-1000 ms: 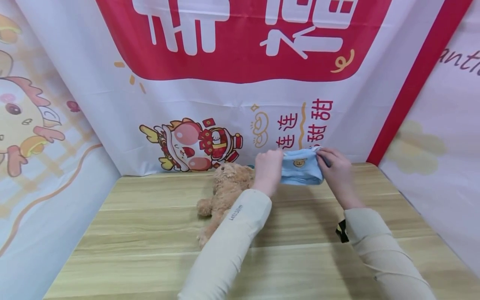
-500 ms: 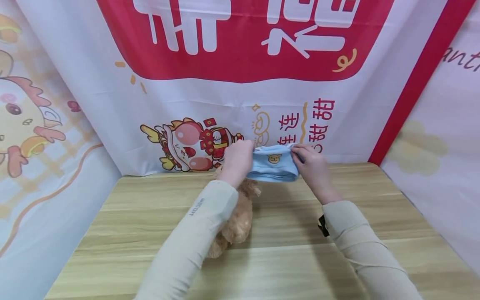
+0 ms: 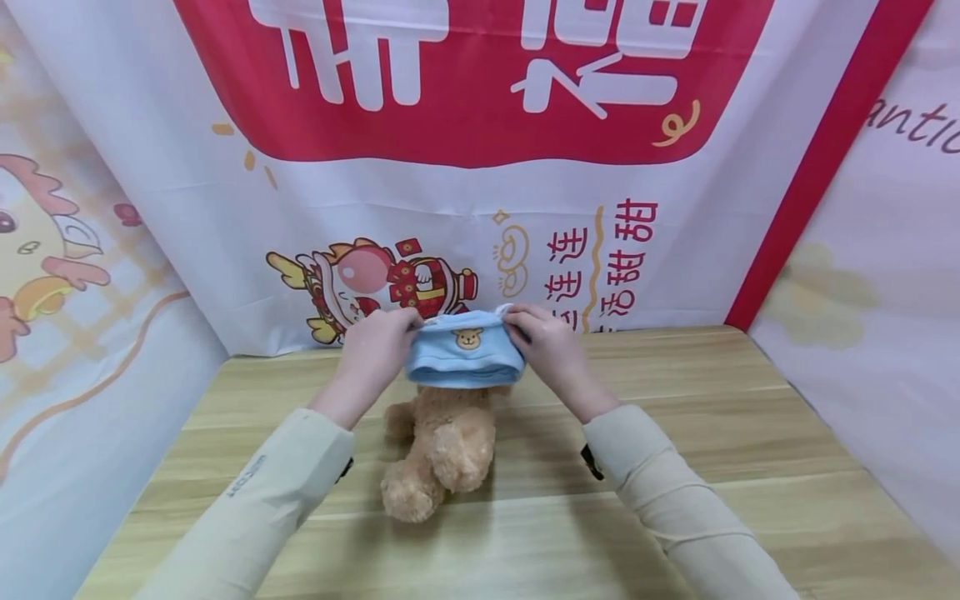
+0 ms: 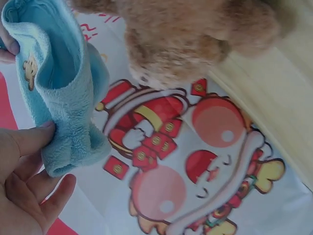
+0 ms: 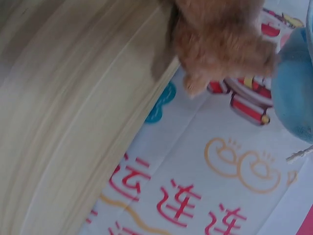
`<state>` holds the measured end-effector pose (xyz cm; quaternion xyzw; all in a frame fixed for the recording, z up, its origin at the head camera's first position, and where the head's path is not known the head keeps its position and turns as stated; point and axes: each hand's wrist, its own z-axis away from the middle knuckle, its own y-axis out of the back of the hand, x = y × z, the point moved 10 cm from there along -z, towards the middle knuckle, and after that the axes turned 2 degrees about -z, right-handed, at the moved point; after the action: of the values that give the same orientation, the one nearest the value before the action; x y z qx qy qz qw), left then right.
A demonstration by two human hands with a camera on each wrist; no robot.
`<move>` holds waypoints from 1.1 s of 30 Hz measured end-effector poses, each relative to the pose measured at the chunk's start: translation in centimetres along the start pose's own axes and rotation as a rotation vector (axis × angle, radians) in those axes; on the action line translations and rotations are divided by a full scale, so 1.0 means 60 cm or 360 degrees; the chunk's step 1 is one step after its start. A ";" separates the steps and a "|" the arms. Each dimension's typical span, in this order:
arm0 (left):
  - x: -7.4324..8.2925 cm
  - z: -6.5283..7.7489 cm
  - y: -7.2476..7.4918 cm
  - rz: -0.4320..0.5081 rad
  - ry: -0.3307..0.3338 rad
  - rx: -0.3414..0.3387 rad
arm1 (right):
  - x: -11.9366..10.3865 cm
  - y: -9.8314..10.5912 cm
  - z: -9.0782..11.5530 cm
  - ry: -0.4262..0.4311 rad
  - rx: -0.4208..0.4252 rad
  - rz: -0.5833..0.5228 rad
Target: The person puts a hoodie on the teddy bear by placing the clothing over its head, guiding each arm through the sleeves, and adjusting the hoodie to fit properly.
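Both hands hold up a small light-blue fleece garment [image 3: 467,364] with a bear-face patch, its wide opening facing down. My left hand [image 3: 375,354] pinches one upper corner; the left wrist view shows the thumb and fingers of that hand [image 4: 22,186] on the soft fabric. The opposite upper corner is pinched by my right hand [image 3: 553,354]. Behind and below the garment sits a light-brown plush toy [image 3: 442,442], its head hidden by the cloth in the head view. In the right wrist view the garment [image 5: 293,88] shows at the right edge, beside the plush toy [image 5: 220,44].
The plush toy sits on a wood-grain table [image 3: 652,383]. A white and red printed banner [image 3: 480,192] hangs along the table's back edge. Printed cloths stand at the left [image 3: 90,250] and right [image 3: 862,250] sides.
Both hands have moved left with the garment, from right of the plush toy to over its head. The toy's body and legs now show between the forearms.
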<state>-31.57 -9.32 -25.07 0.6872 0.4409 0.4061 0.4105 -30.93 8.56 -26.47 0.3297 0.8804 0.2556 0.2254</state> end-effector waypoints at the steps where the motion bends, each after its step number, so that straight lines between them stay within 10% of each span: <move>1: -0.007 0.005 0.001 -0.0006 0.0000 0.0025 | -0.004 -0.007 -0.001 -0.0008 -0.0009 -0.0019; 8: -0.046 0.034 0.000 0.0013 -0.0007 0.0165 | -0.022 -0.055 0.001 -0.0090 -0.0113 -0.0095; 21: -0.092 0.070 -0.078 0.0005 -0.0035 0.0174 | -0.009 -0.119 0.036 -0.0297 -0.0249 -0.0227; 33: -0.131 0.078 -0.174 0.0321 0.0187 -0.0107 | 0.010 -0.161 0.075 -0.0301 -0.0521 -0.0315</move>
<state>-32.33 -14.83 -37.79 0.6888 0.3790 0.4994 0.3639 -33.29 4.04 -35.83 0.2231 0.8302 0.3396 0.3816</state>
